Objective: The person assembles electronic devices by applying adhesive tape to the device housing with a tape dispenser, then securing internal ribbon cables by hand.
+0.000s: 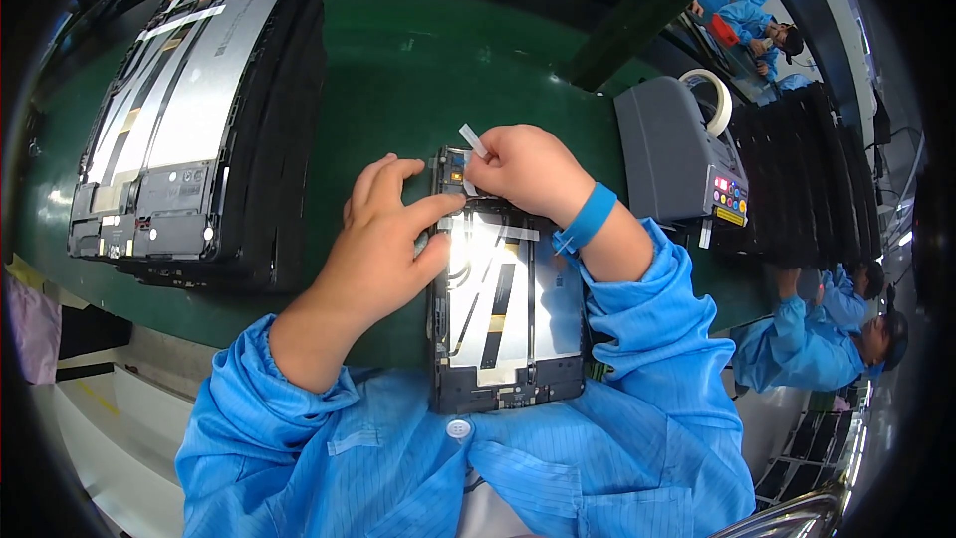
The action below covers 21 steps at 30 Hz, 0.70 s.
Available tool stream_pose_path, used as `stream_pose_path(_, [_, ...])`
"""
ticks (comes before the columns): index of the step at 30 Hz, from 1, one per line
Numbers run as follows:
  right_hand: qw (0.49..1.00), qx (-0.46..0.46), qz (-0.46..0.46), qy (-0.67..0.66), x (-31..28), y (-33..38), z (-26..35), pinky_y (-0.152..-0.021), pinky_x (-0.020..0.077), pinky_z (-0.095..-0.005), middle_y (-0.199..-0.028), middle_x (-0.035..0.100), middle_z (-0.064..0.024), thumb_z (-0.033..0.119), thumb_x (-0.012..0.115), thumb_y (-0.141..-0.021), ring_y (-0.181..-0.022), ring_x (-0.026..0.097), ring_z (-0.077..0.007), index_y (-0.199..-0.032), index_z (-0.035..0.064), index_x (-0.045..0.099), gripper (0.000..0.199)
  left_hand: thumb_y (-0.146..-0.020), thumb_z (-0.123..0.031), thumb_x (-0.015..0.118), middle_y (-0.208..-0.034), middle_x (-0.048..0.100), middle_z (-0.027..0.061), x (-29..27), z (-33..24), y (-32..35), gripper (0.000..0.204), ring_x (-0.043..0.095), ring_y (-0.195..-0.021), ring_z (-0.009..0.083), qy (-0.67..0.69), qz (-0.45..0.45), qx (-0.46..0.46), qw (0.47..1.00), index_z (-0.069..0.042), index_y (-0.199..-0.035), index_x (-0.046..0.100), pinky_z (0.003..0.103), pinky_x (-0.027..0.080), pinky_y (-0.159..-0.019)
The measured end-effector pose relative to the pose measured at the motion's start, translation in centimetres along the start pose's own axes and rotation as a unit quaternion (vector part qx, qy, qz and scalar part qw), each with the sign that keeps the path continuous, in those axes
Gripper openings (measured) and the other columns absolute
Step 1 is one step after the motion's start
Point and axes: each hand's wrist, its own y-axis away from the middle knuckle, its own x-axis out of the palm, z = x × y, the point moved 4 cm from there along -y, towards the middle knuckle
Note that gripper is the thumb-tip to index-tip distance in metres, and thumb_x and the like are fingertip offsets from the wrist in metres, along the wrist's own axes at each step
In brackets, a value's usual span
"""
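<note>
A green desk (388,60) stretches in front of me, filling most of the wide, rounded view. At the far right, co-workers in blue clothing (797,349) sit beyond it. On the desk to my left rises a tall stack of flat devices (199,110), the top one showing a silver back inside a black frame. To my right is a stack of black pieces (807,169), and in front of it a grey tape dispenser (662,149) with coloured buttons.

The open device (558,309) I am working on lies directly before me, its near end reaching my blue jacket (458,478). Its back is silver, with dark strips running along it and black sections at both ends.

My left hand (383,224) is spread at its upper left edge, the index fingertip and thumb touching it. My right hand (523,167) is over its far end, thumb and index finger pinching a short white strip (472,140), which sticks up past them. A cream tape roll (725,100) sits on the dispenser. A blue wristband (590,219) circles my right wrist. Another white strip (513,231) lies across the silver back.
</note>
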Motion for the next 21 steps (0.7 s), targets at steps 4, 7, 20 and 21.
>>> stream_pose_path(4, [0.999,-0.005,-0.049,0.012,0.1,0.6,-0.1,-0.066,0.0497,-0.0385,-0.076,0.064,-0.0154,0.022,0.068,-0.074,-0.071,0.062,-0.0313,-0.080,0.0030,0.064,0.020,-0.076,-0.011,0.062,-0.130,0.043,0.0214,0.0,-0.2,0.1,0.037,0.030,-0.130,0.0410,-0.028,0.011,-0.002,1.000,-0.013,-0.113,0.064,0.048,0.028,-0.106])
stream_pose_path(7, [0.993,0.024,-0.118,0.008,-1.0,2.0,0.4,-0.066,0.0488,-0.0339,-0.085,0.063,-0.0096,0.009,0.067,-0.076,-0.075,0.061,-0.0249,-0.090,0.0031,0.061,0.016,-0.075,-0.015,0.060,-0.126,0.045,0.0206,0.0,-0.6,0.1,0.035,0.034,-0.127,0.0411,-0.087,-0.016,0.010,0.996,-0.016,-0.110,0.065,0.052,0.031,-0.102])
stream_pose_path(20, [0.972,-0.157,-0.087,-0.152,0.9,4.6,-0.3,-0.073,0.0501,-0.0366,-0.091,0.064,-0.0128,0.003,0.059,-0.079,-0.089,0.061,-0.0295,-0.097,0.0021,0.057,0.017,-0.075,-0.012,0.058,-0.127,0.046,0.0206,0.2,-1.5,0.1,0.038,0.034,-0.128,0.0412,-0.145,-0.020,0.028,0.989,-0.013,-0.113,0.063,0.051,0.030,-0.103])
stream_pose_path(21, [0.972,-0.157,-0.088,-0.152,1.0,4.4,-0.1,-0.073,0.0501,-0.0366,-0.091,0.064,-0.0128,0.003,0.059,-0.079,-0.089,0.061,-0.0295,-0.097,0.0021,0.057,0.017,-0.075,-0.011,0.058,-0.126,0.046,0.0207,0.2,-1.5,0.1,0.038,0.035,-0.128,0.0413,-0.138,-0.023,0.026,0.990,-0.013,-0.112,0.063,0.051,0.030,-0.103])
